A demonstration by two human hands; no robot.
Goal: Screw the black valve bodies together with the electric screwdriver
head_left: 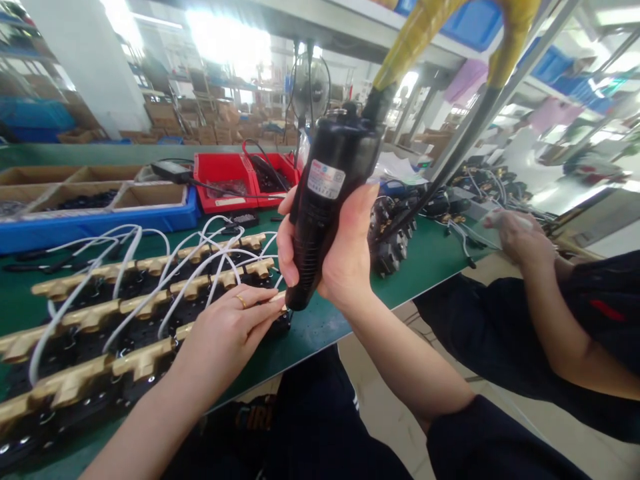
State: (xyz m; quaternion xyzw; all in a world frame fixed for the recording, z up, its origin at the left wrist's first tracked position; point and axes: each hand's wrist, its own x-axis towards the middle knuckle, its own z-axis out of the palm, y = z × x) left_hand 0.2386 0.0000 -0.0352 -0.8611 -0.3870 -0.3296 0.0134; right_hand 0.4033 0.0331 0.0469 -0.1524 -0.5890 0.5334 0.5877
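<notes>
My right hand (345, 247) is wrapped around a black electric screwdriver (320, 230), held tilted with its nose pointing down and a little to the left. A black cord leaves its top beside a yellow-wrapped hanger loop. Just left of the nose, my left hand (233, 320), with a ring on one finger, pinches the end of a brass fitting (277, 298) at the near row's right end. Most of that fitting is hidden by my fingers, and the screwdriver's bit is not visible. Rows of black units with brass tee fittings (143, 359) and white cables (133, 257) lie to the left.
A blue divided bin (175, 215) and red bins (225, 183) line the bench's back. Black parts (393, 250) lie on the green bench top (325, 333) to the right. A co-worker's hand (523, 237) is at work at far right. The hanging cord (445, 173) crosses the right side.
</notes>
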